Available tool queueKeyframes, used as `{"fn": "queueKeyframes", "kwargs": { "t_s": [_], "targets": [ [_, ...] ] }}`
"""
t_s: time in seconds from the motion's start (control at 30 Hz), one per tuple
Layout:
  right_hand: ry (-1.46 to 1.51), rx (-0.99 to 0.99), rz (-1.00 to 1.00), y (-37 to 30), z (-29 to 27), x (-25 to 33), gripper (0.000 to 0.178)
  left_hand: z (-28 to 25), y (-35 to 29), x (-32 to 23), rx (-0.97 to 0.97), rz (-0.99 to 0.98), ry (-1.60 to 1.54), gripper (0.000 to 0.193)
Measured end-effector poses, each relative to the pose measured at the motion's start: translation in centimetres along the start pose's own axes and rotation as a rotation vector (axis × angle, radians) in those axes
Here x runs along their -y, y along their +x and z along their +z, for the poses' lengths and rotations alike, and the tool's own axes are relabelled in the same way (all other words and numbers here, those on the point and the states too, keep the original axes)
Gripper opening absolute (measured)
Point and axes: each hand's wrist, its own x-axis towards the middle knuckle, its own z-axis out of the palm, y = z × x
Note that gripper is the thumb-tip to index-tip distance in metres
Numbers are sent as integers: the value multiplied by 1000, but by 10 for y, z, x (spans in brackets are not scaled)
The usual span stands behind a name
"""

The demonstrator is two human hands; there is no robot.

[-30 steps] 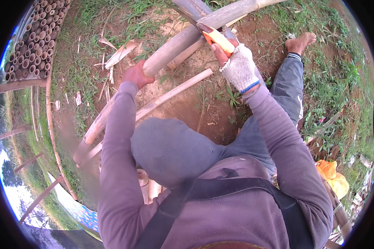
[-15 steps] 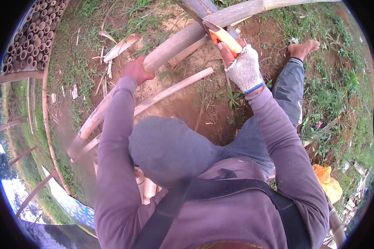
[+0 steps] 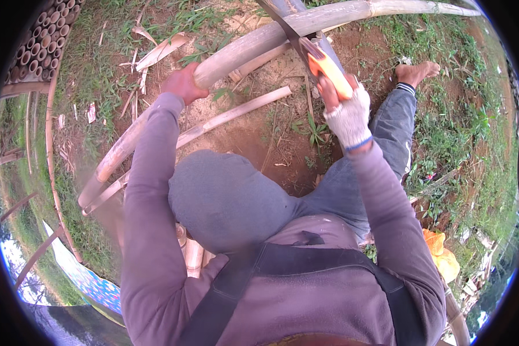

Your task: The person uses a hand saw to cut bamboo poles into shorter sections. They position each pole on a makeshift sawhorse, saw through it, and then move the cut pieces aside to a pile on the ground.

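Gripped in the gloved right hand [image 3: 348, 111], the orange-handled saw [image 3: 333, 70] has slid back across the bamboo pole [image 3: 251, 51] the left hand [image 3: 183, 84] clasps, suggesting ongoing cutting.

Left grip [image 3: 183, 85] on bamboo pole [image 3: 248, 48]; gloved right grip [image 3: 349, 113] around orange-handled saw [image 3: 332, 70]

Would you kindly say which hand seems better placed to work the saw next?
Probably the right hand: it grips the saw's orange handle, with the blade crossing the bamboo pole, while the left hand holds the pole's end.
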Motion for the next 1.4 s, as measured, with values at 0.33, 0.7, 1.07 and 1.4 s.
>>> {"fn": "queueKeyframes", "kwargs": {
  "t_s": [0.33, 0.7, 1.07, 1.4],
  "targets": [
    [-71, 114, 161, -75, -87, 37, 21, -15, -7, 3, 2, -8, -16, 75],
    [-169, 59, 62, 45, 1, 42, 37, -15, -1, 6, -5, 19, -42, 76],
    [-107, -28, -78, 15, 7, 10, 27, -16, -6, -3, -20, 28, -30, 79],
    [137, -23, 7, 1, 35, -26, 25, 2, 0, -40, -190, -88, 74, 79]
  ]
}}
